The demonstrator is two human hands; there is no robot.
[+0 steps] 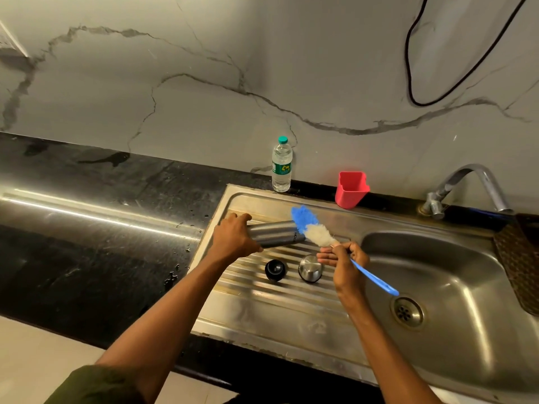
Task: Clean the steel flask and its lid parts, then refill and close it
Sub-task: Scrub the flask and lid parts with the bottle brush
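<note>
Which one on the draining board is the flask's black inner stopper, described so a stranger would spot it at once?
Find the ribbed steel draining board left of the sink basin. Two small round parts sit on it, nearer the person than the steel flask that the left hand holds. The black stopper is the left one; its neighbour, the cap, is shiny steel.

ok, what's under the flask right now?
The steel flask, held sideways by the left hand, sits over the ribbed drainboard. Two lid parts lie nearer: black stopper, steel cap. The flask covers the ribs directly beneath; contact unclear.
</note>
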